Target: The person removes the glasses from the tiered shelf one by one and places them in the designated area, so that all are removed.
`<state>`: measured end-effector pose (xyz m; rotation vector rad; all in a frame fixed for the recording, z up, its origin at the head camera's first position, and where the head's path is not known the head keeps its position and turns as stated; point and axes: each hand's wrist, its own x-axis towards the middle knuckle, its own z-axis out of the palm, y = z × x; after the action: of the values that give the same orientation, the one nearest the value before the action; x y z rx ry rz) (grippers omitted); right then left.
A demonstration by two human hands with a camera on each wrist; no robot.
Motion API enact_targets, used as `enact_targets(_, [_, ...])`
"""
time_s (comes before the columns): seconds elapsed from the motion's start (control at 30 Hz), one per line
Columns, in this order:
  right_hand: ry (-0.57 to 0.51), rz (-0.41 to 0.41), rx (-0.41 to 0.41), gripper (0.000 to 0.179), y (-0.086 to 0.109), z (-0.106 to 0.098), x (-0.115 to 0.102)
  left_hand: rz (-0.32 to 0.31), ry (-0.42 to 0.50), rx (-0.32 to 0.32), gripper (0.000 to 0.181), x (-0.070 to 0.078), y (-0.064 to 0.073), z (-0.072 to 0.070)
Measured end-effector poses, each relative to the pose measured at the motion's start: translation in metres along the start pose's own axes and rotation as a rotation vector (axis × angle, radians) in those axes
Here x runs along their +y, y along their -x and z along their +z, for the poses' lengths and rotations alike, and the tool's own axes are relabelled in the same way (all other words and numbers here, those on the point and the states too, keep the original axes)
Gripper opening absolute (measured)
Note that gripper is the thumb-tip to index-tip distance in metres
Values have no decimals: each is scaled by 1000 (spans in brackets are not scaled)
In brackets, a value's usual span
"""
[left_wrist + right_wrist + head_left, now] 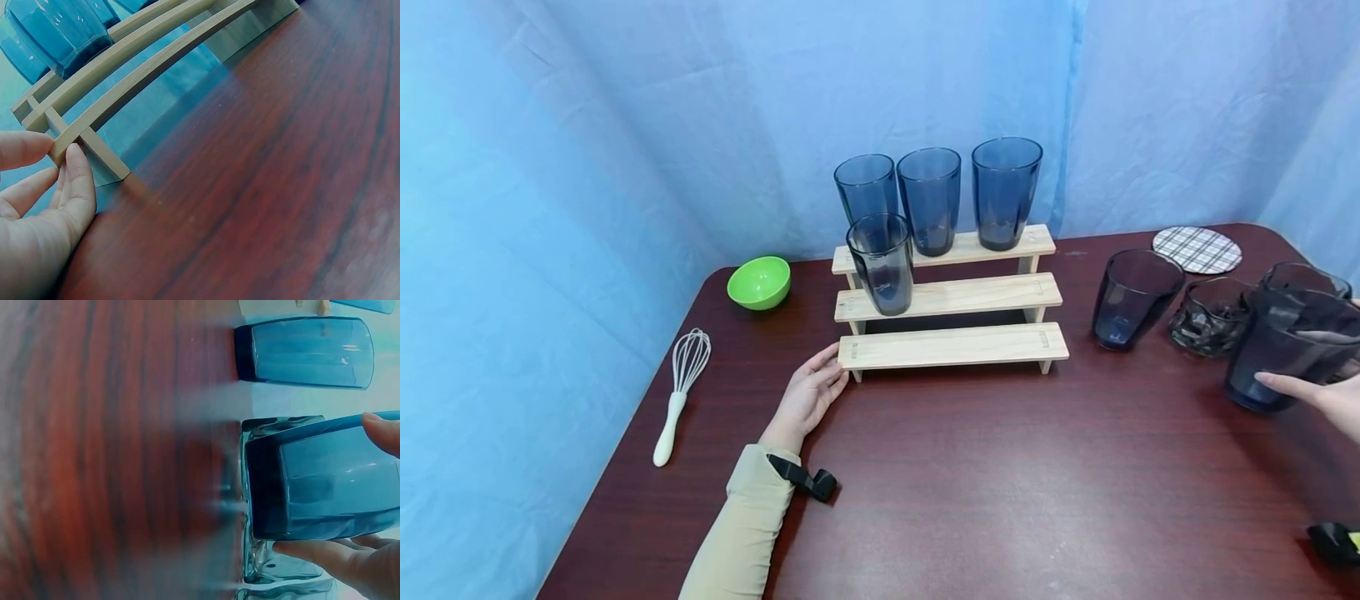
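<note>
My left hand (811,392) pinches the left end of the lowest step of a three-step wooden rack (955,347). In the left wrist view, the thumb and fingers (79,178) meet at the step's corner. At the right edge of the head view, my right hand (1337,400) grips a dark blue drinking glass (337,481), slightly tilted. Whether its base touches the table I cannot tell. Three blue glasses (929,200) stand on the top step, and one glass (883,271) is at the left of the middle step. Another tall glass (1131,304) stands right of the rack.
A short wavy glass (1208,321) and another glass (1303,277) stand behind the held one. A checked round mat (1197,250) lies at the back right. On the left are a green bowl (760,283) and a white whisk (679,396). Blue curtains (790,108) border the table.
</note>
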<state>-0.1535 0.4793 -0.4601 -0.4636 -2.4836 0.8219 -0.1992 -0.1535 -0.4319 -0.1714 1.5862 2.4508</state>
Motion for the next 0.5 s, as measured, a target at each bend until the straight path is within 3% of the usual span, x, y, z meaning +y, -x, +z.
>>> enact_targets(0.27, [13,111,-152,90,-2,4,11,0,-4,1,53,1,0,0])
enact_targets(0.5, [-95,-7,-159,77,-4,8,25,-2,2,-1,52,0,0,0])
